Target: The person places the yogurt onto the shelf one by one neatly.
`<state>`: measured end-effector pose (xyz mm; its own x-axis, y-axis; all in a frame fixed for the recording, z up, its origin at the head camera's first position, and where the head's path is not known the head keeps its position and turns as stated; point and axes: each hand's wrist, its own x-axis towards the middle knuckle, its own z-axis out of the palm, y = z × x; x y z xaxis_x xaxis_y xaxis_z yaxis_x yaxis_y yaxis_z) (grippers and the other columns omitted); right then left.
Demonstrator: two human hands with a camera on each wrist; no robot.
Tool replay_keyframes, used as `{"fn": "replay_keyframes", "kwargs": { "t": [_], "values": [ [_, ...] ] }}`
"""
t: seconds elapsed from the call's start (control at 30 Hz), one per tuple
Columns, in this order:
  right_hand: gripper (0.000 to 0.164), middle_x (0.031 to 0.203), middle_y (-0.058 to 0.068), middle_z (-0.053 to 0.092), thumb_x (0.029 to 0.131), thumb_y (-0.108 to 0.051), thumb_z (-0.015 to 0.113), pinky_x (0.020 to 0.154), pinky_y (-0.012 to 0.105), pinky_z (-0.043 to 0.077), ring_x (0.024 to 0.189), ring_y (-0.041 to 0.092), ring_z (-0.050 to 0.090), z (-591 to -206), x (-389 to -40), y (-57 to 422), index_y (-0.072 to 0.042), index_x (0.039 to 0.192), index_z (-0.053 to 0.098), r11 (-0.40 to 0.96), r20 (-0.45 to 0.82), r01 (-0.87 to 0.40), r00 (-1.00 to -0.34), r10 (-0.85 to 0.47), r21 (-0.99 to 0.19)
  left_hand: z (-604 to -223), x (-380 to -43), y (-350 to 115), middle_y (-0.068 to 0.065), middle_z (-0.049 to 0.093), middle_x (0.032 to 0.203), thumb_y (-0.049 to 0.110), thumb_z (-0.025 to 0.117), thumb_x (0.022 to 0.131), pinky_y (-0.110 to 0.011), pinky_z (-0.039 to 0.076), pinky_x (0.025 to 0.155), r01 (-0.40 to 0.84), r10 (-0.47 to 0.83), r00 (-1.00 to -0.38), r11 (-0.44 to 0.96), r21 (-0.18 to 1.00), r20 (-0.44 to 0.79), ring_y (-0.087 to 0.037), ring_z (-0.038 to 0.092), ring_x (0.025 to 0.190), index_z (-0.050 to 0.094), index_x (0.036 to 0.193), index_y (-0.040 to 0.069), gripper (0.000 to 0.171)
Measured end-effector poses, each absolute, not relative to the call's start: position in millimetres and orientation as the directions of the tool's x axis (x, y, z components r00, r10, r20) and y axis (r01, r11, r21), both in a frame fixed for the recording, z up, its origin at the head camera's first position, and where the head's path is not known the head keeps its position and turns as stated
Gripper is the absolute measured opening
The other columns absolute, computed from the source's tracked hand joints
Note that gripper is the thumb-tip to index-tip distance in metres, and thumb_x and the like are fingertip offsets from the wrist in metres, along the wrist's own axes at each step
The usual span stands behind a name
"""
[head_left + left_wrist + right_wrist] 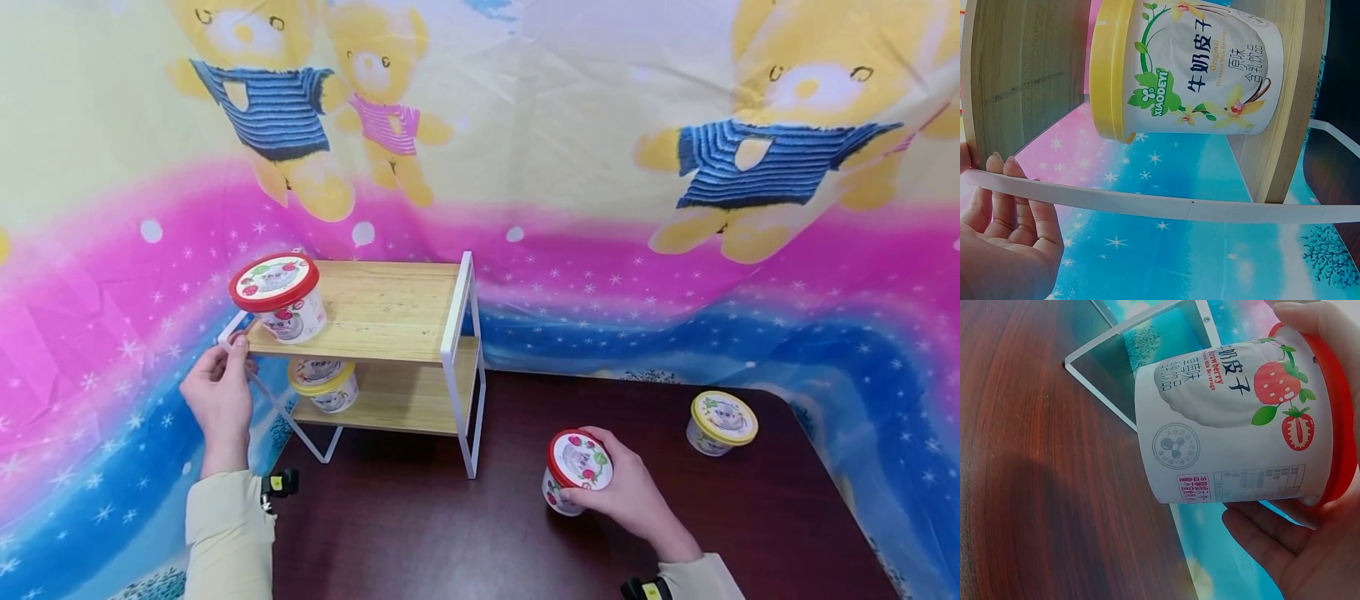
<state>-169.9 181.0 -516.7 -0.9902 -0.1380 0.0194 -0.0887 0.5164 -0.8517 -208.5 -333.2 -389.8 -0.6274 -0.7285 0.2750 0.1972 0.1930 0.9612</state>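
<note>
My left hand [222,392] grips the white metal frame of a small two-tier wooden shelf [390,292] at its front left corner, fingers curled round the bar in the left wrist view. Close by, on the top board, stands a red-lidded tub [292,321]. Below it a yellow-lidded tub [1204,69], labelled "Original", sits upright on the lower board, its lid partly hidden in the head view. To the right of the shelf, my right hand [633,492] holds a second red-lidded tub [1222,425], printed with strawberries, around its lid and side. Whether its base touches the table cannot be told.
Another yellow-lidded tub [723,421] stands at the back right of the dark wooden table [420,533]. Behind the table hangs a cloth [570,250] printed with teddy bears, which also runs along the left and right sides.
</note>
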Motion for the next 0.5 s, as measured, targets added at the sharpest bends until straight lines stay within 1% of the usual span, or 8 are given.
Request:
{"fn": "replay_keyframes", "kwargs": {
  "t": [0.13, 0.5],
  "values": [
    [0.09, 0.118, 0.002, 0.065, 0.066, -0.04, 0.097, 0.078, 0.031, 0.055, 0.102, 0.02, 0.062, -515.2, -168.4, 178.8, -0.019, 0.139, 0.051, 0.51, 0.02, -0.09, -0.99, -0.141, -0.855, -389.3, -208.9, -332.9, 0.002, 0.067, 0.081, 0.039, 0.074, 0.093, -0.022, 0.047, 0.075, 0.198, -0.73, -0.629, 0.182, 0.963, 0.267, -0.011, 0.062, 0.075, 0.078, 0.114, 0.009, 0.037],
    [0.09, 0.12, 0.002, 0.064, 0.065, -0.042, 0.097, 0.081, 0.035, 0.055, 0.105, 0.021, 0.061, -515.0, -166.7, 177.5, -0.02, 0.139, 0.051, 0.519, 0.016, -0.085, -0.991, -0.135, -0.851, -388.3, -207.6, -331.8, 0.002, 0.068, 0.081, 0.039, 0.075, 0.092, -0.021, 0.048, 0.075, 0.195, -0.736, -0.63, 0.158, 0.968, 0.247, -0.01, 0.062, 0.076, 0.078, 0.114, 0.009, 0.037]
  ]
}}
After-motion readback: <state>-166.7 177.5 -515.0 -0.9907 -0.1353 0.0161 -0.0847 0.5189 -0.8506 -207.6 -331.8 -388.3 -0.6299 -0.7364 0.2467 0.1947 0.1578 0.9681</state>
